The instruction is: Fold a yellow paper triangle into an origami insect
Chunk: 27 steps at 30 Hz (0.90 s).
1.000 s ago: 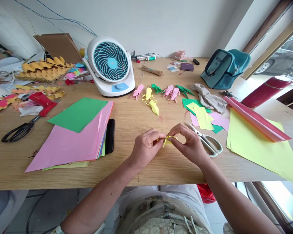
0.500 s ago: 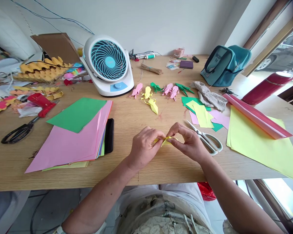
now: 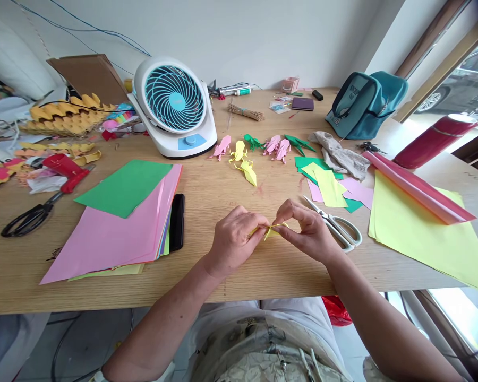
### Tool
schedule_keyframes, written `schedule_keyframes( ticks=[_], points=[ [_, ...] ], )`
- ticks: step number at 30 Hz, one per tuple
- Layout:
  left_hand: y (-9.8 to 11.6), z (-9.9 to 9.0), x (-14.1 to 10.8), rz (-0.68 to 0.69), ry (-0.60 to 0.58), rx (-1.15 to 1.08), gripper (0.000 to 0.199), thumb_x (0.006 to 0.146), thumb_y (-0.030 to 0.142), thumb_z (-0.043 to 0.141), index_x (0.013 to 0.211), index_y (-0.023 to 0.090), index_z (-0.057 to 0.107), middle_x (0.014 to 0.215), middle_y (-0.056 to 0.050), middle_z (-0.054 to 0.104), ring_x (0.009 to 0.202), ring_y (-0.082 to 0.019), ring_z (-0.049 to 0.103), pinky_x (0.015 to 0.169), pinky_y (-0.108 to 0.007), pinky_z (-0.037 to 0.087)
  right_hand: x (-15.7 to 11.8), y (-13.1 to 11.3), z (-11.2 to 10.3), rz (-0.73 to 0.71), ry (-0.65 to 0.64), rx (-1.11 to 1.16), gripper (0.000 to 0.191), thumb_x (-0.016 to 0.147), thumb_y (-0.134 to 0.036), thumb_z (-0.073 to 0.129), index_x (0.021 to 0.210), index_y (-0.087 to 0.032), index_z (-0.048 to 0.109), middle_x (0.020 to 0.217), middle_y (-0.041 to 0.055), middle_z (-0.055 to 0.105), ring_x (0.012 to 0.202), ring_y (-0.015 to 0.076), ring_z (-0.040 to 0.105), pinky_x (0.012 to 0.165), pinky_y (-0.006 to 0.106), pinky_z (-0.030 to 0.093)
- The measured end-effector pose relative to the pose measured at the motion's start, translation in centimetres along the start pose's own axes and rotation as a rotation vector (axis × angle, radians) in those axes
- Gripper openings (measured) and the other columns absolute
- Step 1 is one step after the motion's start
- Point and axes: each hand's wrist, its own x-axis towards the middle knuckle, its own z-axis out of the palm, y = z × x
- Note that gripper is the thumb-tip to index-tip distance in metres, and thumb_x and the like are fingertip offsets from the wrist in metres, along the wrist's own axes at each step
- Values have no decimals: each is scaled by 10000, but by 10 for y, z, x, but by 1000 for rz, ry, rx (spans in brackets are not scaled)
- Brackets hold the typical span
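Little has changed — left hand (image 3: pixel 233 237) and right hand (image 3: pixel 307 232) still pinch the yellow paper (image 3: pixel 269 232) — so shaping apparently continues.

Left hand (image 3: pixel 236 236) and right hand (image 3: pixel 308 233) bare, forearms (image 3: pixel 167 315) bare too. Top (image 3: pixel 239 358) at 6 o'clock: khaki-beige, mottled pattern, creased, slightly shiny; darker print (image 3: pixel 249 321) near its upper edge. Two pale drawstrings (image 3: pixel 316 363) hang toward 5 o'clock, small dark fitting just beside, too small to identify. Pale sleeve edges (image 3: pixel 166 371) at 7 and between 4 and 5 o'clock. Trousers (image 3: pixel 308 310) light grey-white, between 5 and 7 o'clock.
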Motion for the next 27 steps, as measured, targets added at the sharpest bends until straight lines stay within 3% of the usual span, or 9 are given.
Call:
schedule_keyframes(
  ticks=[11, 27],
  points=[
    [-1, 1, 0, 24, -24, 20, 156, 877, 60, 632, 855, 215, 633, 740, 42, 706, 705, -139, 546, 678, -259, 445, 2, -3, -2, -42, -1, -25, 42, 895, -185, 681, 883, -219, 658, 830, 21, 603, 786, 168, 583, 720, 328, 462],
    [0, 2, 3, -204, -28, -201, 200, 814, 11, 638, 816, 209, 667, 740, 21, 660, 729, -125, 575, 673, -222, 468, 3, -3, 2, 48, 23, -6, 45, 913, -221, 654, 879, -218, 624, 842, 24, 638, 776, 166, 599, 718, 319, 464]
  ],
)
